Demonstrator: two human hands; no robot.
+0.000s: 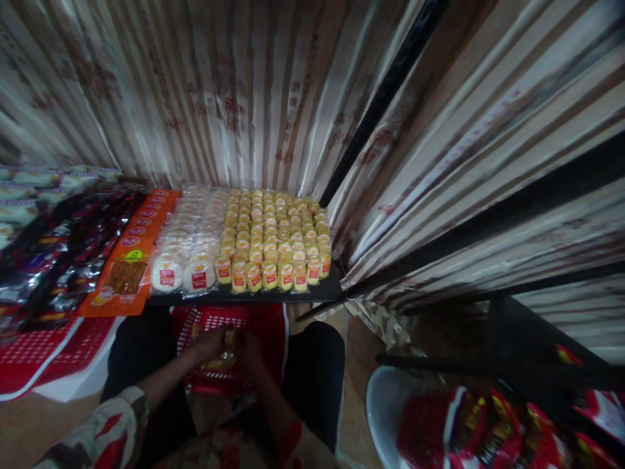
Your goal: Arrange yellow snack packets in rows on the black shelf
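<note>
My left hand (211, 345) and my right hand (248, 353) meet low in the middle, over a red plastic basket (267, 326) between my knees. Fingers of both close on small yellow wrapped snacks (228, 337) in clear, shiny film. Dim light and blur hide how many pieces they hold. More yellow film shows inside the basket, below my hands. Just beyond, rows of similar yellow packaged snacks (286, 273) stand at the right end of a dark shelf (263, 298), with red and white labels facing me.
Left of the yellow rows are round white packets (199, 277), an orange snack bag (127, 254) and dark shiny packets (63, 241). Another red basket (63, 348) sits lower left. A pale tub (381, 404) with red bags stands lower right. Curtains (234, 85) and black poles (385, 98) border the shelf.
</note>
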